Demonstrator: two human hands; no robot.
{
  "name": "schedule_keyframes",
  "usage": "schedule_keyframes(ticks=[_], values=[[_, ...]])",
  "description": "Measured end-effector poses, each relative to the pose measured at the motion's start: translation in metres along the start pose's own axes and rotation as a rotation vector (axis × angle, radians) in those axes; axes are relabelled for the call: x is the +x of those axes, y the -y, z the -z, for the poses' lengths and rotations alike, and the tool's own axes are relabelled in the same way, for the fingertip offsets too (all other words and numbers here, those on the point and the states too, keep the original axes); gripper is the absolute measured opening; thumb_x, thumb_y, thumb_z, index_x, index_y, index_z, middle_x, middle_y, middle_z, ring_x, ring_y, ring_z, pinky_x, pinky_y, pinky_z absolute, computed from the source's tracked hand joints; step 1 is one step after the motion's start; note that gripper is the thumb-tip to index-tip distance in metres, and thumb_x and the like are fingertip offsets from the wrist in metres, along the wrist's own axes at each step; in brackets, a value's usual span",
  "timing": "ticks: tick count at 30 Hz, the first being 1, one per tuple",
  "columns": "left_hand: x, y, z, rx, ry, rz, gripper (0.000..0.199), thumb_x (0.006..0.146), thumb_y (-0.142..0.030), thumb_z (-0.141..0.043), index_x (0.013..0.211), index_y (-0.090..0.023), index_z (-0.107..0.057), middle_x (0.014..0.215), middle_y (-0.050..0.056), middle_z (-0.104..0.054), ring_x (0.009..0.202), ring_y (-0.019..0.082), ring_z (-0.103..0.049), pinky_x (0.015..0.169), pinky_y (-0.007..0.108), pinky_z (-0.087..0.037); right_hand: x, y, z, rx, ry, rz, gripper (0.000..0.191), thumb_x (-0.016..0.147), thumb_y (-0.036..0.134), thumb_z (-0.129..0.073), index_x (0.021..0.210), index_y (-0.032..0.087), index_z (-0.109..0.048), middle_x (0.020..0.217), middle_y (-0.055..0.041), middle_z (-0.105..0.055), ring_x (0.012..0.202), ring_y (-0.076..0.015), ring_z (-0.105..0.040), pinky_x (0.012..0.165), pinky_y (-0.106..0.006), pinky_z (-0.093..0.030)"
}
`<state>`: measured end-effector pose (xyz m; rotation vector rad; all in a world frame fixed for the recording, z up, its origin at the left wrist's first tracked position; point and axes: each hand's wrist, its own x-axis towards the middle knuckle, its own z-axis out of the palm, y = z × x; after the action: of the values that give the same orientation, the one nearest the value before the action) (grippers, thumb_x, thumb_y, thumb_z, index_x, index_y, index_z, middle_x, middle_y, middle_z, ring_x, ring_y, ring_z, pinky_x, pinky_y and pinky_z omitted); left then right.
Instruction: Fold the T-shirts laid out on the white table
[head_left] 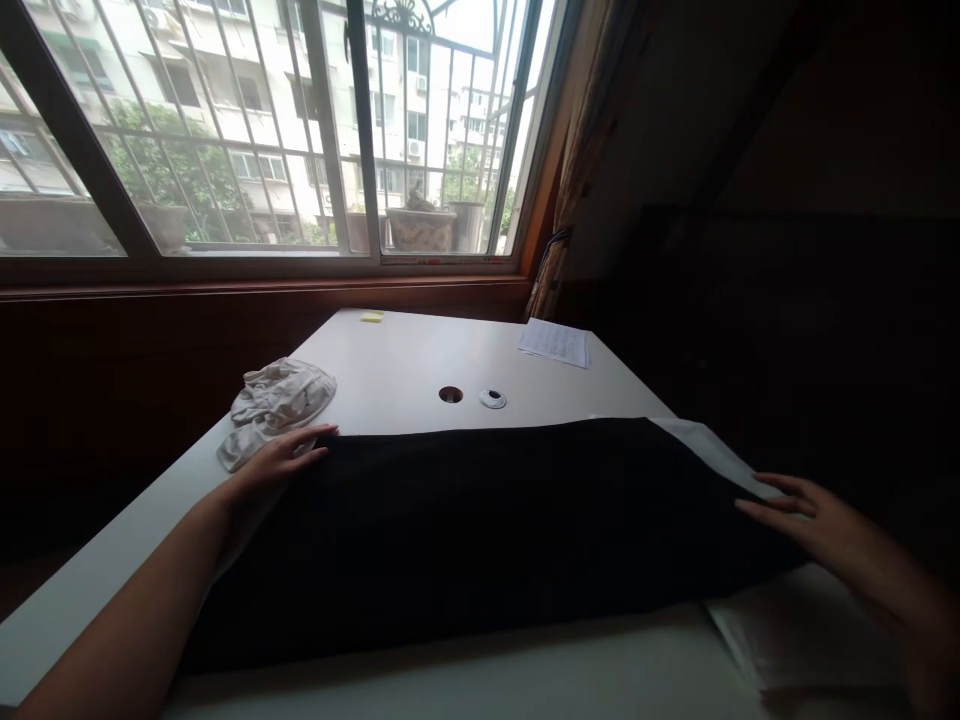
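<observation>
A wide piece of black cloth [480, 530] lies spread across the near part of the white table [405, 365]. At its far left corner rests my left hand [281, 458], fingers stretched out along the edge. My right hand [795, 515] is at the cloth's right edge, its fingers extended and apart, touching the fabric there. White material [701, 445] shows from under the black cloth on the right. Just beyond my left hand is a crumpled pale cloth [281, 395].
Papers [556, 342] lie at the table's far right, and a yellow sticky note [372, 317] at the far left. A round cable hole [451, 395] has its white cap [493, 399] beside it. Behind the table are a barred window [442, 130] and a tied curtain [559, 240].
</observation>
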<state>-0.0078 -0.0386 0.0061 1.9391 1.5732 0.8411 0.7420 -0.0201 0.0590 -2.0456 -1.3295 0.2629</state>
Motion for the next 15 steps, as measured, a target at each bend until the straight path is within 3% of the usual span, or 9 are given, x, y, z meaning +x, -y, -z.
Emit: schedule_keyframes(ticks=[3,6,8,12,15], values=[[0.000,0.005,0.001,0.012,0.004,-0.020,0.073,0.084,-0.074,-0.060,0.137,-0.024,-0.063,0.143,0.010,-0.062,0.135,0.033,-0.055,0.116,0.050,-0.039,-0.013,0.054,-0.005,0.095,-0.019,0.039,0.061,0.061,0.053,-0.077,0.116,0.030,-0.064,0.106,-0.0151,-0.075,0.092,-0.0364,-0.073,0.075,-0.047,-0.057],[0.000,0.009,0.002,0.031,0.000,-0.055,0.070,0.084,-0.072,-0.061,0.135,-0.024,-0.065,0.143,0.010,-0.062,0.136,0.033,-0.054,0.118,0.049,-0.038,-0.039,0.131,-0.023,0.007,-0.136,0.282,0.056,0.071,0.050,-0.071,0.123,0.030,-0.065,0.107,-0.0078,-0.074,0.097,-0.0325,-0.071,0.088,-0.048,-0.053],[-0.001,0.009,0.003,0.033,0.004,-0.063,0.069,0.084,-0.071,-0.062,0.135,-0.024,-0.065,0.143,0.010,-0.063,0.135,0.034,-0.054,0.117,0.050,-0.038,-0.063,0.189,-0.041,0.034,-0.149,0.467,0.052,0.077,0.045,-0.068,0.126,0.029,-0.063,0.106,-0.0057,-0.074,0.100,-0.0297,-0.070,0.091,-0.045,-0.053],[-0.006,0.011,0.005,0.018,0.019,-0.076,0.068,0.084,-0.069,-0.064,0.136,-0.025,-0.064,0.143,0.009,-0.063,0.135,0.034,-0.054,0.116,0.049,-0.040,-0.135,0.291,-0.086,0.217,0.006,0.823,0.037,0.087,0.033,-0.063,0.124,0.028,-0.064,0.109,-0.0043,-0.072,0.103,-0.0262,-0.069,0.097,-0.045,-0.053],[-0.009,0.013,0.006,0.022,0.020,-0.087,0.065,0.085,-0.065,-0.066,0.138,-0.026,-0.063,0.144,0.008,-0.062,0.135,0.033,-0.054,0.117,0.046,-0.040,-0.206,0.333,-0.116,0.373,0.301,1.100,0.035,0.097,0.032,-0.051,0.131,0.034,-0.059,0.120,-0.0019,-0.070,0.113,-0.0225,-0.066,0.100,-0.042,-0.052]])
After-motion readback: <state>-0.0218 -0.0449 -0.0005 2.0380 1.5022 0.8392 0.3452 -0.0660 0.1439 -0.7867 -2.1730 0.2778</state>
